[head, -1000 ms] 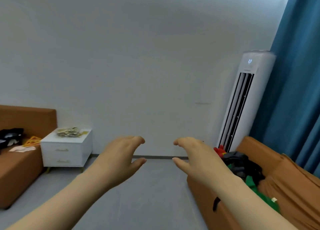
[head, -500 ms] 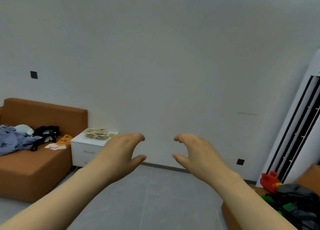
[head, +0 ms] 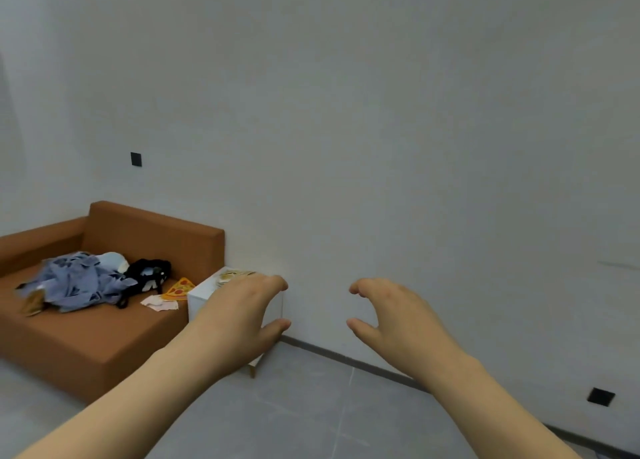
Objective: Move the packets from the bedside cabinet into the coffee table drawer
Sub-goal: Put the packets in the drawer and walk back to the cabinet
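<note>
Head view, indoor room, grey tiled floor (head: 311, 406), plain pale wall (head: 381, 129).

- Left hand (head: 239, 316): raised in the air, fingers curved, thumb held well apart from them, a wide C shape. It holds nothing. In this view it lies in front of the bedside cabinet and hides most of its front.
- Right hand (head: 398, 316): same posture, mirrored, thumb and curved fingers wide apart, nothing in it.
- Bedside cabinet (head: 204, 294): white, against the wall, just beside the sofa's right end. One wooden leg (head: 252, 370) shows below the left wrist.
- Packets (head: 232, 275): small pile on the cabinet's worktop, partly hidden behind the left hand's knuckles. Print too small to read.
- Sofa (head: 104, 337): brown. It carries crumpled blue clothes (head: 76, 282), a black item (head: 149, 273), a pizza-slice-shaped piece (head: 178, 289) and pale papers (head: 159, 303).
- Black wall plate (head: 136, 159) above the sofa and a second black plate (head: 601, 396) low on the right.
</note>
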A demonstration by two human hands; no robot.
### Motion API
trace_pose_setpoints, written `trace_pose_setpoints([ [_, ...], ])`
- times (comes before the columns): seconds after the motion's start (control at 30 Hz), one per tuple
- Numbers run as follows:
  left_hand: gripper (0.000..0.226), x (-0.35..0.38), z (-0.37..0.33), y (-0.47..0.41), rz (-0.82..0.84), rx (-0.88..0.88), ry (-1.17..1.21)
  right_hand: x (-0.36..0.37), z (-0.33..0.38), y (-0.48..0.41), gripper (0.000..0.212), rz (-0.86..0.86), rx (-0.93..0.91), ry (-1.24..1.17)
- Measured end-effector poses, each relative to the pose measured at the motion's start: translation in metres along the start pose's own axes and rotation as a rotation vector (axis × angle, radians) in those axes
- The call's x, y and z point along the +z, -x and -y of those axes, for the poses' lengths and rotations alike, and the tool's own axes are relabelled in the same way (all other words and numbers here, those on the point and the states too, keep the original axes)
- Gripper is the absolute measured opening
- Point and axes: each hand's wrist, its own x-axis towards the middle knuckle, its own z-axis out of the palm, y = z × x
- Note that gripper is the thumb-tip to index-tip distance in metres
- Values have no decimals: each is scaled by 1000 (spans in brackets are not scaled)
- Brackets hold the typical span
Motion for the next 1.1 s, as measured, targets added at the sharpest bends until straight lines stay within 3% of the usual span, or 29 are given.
trace_pose_setpoints([
  [0.37,48,51,154,-124,-2,-94,-10,86,7,-207,41,63,-78,-16],
  [0.5,49,58,180,-139,62,-118,-45,98,15,-234,40,116,-80,8],
  [0.57,49,86,278,-200,63,-216,-8,158,29,-353,41,129,-95,-36],
  [0.73,47,99,304,-215,45,-181,-8,173,28,-378,43,147,-122,-46],
  [1.1,47,161,442,-349,99,-251,-42,263,11,-570,41,166,-144,-107],
])
